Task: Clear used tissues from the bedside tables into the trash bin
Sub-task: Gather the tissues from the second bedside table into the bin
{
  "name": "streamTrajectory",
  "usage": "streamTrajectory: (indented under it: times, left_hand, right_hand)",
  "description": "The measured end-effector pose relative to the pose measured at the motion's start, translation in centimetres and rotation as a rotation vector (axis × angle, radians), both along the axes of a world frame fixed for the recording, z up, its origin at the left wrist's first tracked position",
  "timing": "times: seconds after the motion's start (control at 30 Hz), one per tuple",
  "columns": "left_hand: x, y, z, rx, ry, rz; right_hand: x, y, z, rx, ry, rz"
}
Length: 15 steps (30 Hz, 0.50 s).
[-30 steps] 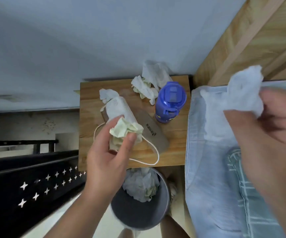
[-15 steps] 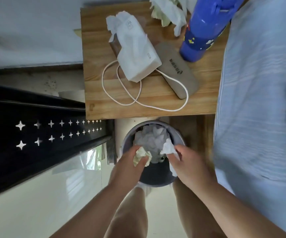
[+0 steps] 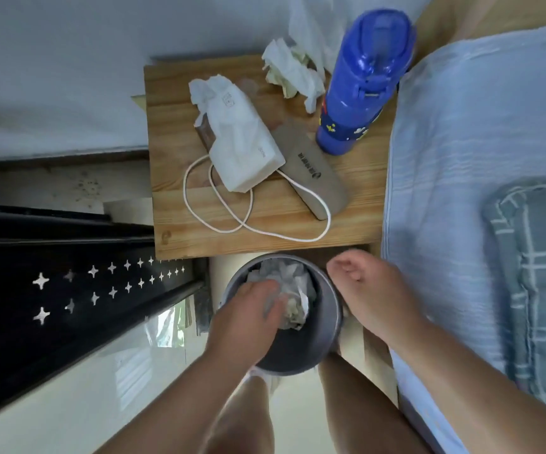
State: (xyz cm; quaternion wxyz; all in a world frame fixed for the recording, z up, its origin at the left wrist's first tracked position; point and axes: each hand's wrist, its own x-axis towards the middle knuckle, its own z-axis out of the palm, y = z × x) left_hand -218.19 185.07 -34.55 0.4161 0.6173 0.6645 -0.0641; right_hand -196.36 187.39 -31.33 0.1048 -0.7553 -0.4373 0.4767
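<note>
A grey round trash bin [image 3: 327, 322] stands on the floor just in front of the wooden bedside table [image 3: 357, 204]. Crumpled white and pale green tissues [image 3: 293, 290] fill the bin. My left hand [image 3: 248, 309] reaches into the bin with its fingers down on the tissue pile, holding nothing that I can see. My right hand [image 3: 366, 290] hovers empty beside the bin's right rim, fingers loosely curled. More crumpled tissues [image 3: 289, 72] lie at the table's back edge, next to the blue bottle.
On the table are a white tissue pack [image 3: 242, 149], a looped white cable [image 3: 232, 211], a tan flat case [image 3: 314, 175] and a tall blue bottle [image 3: 360, 83]. A bed with a light blue sheet [image 3: 461, 158] borders the right. A black perforated metal rack [image 3: 68, 280] lies left.
Both hands carried tissues from the table down to the bin and dropped them in. My right hand has come out empty to the bin's right; my left hand has pushed deeper onto the pile.
</note>
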Motion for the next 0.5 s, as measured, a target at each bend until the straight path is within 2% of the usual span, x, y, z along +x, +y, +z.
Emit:
streamTrajectory:
  times: [0.17,0.3,0.4,0.5]
  left_hand:
    - [1.9,7.8,6.1,0.199,-0.266,0.114]
    - [4.0,13.6,10.2,0.337,-0.478,0.208]
    - [5.0,18.5,11.4,0.456,-0.486,0.226]
    - [5.7,23.7,10.8,0.539,-0.350,0.212]
  right_hand:
    - [3.6,7.7,6.8,0.181,0.096,-0.268]
    - [5.6,13.1,10.4,0.345,0.037,-0.271]
    - [6.5,16.9,11.1,0.435,0.039,-0.287]
    - [7.1,21.0,10.4,0.437,0.029,-0.191]
